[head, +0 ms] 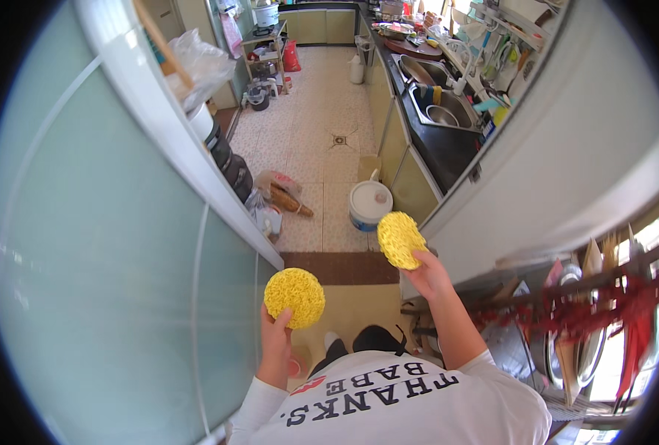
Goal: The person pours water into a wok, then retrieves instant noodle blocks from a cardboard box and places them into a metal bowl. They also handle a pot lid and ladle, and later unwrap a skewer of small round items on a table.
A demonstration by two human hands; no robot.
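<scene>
A round yellow crocheted pad (pixel 295 298) is pinched in my left hand (pixel 277 336), its thumb on the upper face and the flat side turned up towards the camera. My right hand (pixel 430 273) grips a second yellow crocheted pad (pixel 400 240) by its lower right edge; this one is tilted and looks oval. The two pads are apart, the right one farther forward. Behind the right pad stands a white lidded bucket (pixel 370 201) on the tiled floor. The fingers beneath both pads are partly hidden.
A frosted glass door (pixel 112 233) stands close on the left, a white panel (pixel 552 167) on the right. Beyond the dark threshold (pixel 335 268), plastic bags (pixel 276 183) lie on the kitchen floor at left. A black counter with a double sink (pixel 446 105) runs along the right.
</scene>
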